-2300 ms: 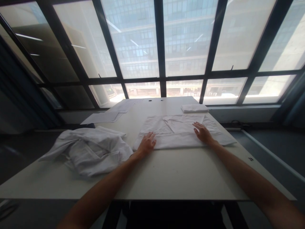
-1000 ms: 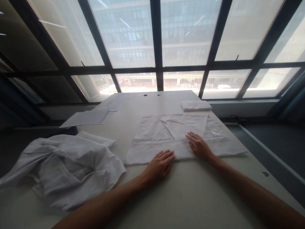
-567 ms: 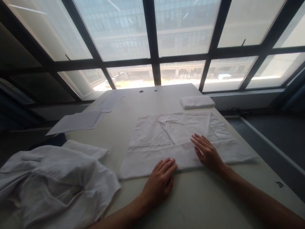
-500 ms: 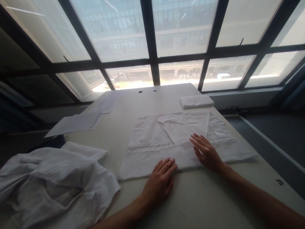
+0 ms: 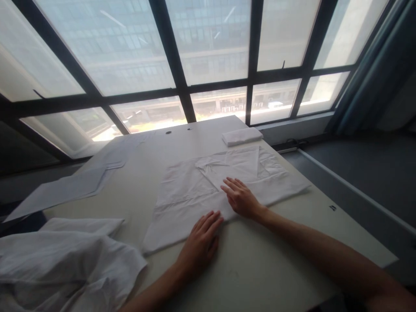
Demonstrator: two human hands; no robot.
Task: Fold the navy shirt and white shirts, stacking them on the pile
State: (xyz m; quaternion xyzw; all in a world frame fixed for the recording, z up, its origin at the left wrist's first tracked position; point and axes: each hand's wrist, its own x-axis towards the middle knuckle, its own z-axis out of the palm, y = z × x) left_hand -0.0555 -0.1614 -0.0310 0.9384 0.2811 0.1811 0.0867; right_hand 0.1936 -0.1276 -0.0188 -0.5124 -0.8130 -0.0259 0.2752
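Note:
A white garment [image 5: 182,216], partly folded, lies spread on the white table [image 5: 253,260] in front of me. Its near part is turned over into a long flat band, and creases run across the far part. My left hand [image 5: 202,236] rests on the near edge of this band, fingers stretched out. Farther right, my right hand [image 5: 239,197] lies on the cloth with its fingers extended, reaching the inner edge of the band. Neither hand grips anything.
Left of the garment is a heap of crumpled white cloth [image 5: 74,264]. Sheets of paper [image 5: 65,186] lie beyond it, overhanging the table's left side. A neatly folded white cloth [image 5: 242,136] sits at the far right. Framed windows [image 5: 211,43] stand behind the table.
The view has turned to the right. My right hand has slid left across the garment, closer to my left hand, which stays on the near edge.

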